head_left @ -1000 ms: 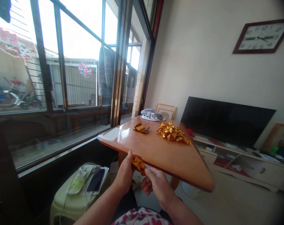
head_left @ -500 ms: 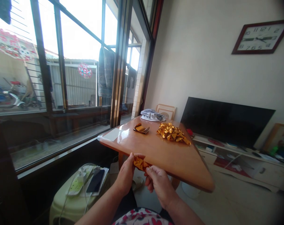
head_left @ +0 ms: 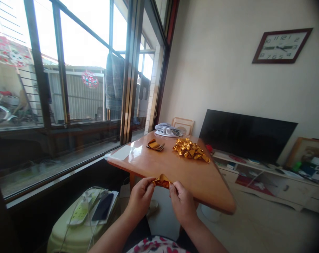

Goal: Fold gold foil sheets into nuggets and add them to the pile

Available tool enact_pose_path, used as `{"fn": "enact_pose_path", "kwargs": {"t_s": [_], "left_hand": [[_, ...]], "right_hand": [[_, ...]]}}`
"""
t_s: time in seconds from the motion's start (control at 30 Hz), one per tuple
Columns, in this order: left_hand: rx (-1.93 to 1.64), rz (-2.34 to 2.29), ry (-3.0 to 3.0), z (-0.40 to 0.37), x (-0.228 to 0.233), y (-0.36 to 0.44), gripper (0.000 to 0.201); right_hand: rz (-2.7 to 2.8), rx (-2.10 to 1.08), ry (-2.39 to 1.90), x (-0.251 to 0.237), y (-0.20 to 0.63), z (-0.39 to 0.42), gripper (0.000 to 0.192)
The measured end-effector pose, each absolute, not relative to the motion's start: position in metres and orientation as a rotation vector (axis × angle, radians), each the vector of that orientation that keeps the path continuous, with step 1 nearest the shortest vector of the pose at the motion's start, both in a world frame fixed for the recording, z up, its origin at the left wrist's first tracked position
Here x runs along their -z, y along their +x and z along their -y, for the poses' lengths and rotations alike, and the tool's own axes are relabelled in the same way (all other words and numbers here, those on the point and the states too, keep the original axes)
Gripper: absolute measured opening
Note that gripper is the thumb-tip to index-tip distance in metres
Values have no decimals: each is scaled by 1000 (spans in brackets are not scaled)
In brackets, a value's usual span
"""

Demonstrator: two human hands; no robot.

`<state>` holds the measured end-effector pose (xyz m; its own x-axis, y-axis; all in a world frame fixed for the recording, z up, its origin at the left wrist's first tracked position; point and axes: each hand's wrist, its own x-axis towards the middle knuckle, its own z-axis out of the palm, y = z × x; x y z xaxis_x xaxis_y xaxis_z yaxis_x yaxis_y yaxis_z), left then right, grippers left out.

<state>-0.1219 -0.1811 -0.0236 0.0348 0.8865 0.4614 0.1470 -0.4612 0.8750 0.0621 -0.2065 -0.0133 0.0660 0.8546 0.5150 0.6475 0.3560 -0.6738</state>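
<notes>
Left hand (head_left: 140,196) and right hand (head_left: 181,201) each pinch 1 end of a gold foil piece (head_left: 162,182) at the table (head_left: 175,168) near edge, foil heap (head_left: 190,149) at 1 o'clock; foil looks light, thin, crease-prone, best gripped by corners.

Looks like someone's living room: flat-screen TV (head_left: 247,135) on a low white stand (head_left: 280,182), wall clock (head_left: 282,45), wooden table (head_left: 191,179) by big sliding windows (head_left: 77,77).
</notes>
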Motion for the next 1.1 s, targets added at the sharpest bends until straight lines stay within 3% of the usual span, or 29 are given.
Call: {"fn": "enact_pose_path", "kwargs": {"t_s": [0.5, 1.1], "left_hand": [[-1490, -1116, 1838, 176, 35, -119, 27], [-1462, -1141, 1926, 176, 32, -121, 30]], "right_hand": [[1785, 17, -1337, 18, 62, 205, 30], [1809, -6, -1252, 26, 64, 204, 40]]}}
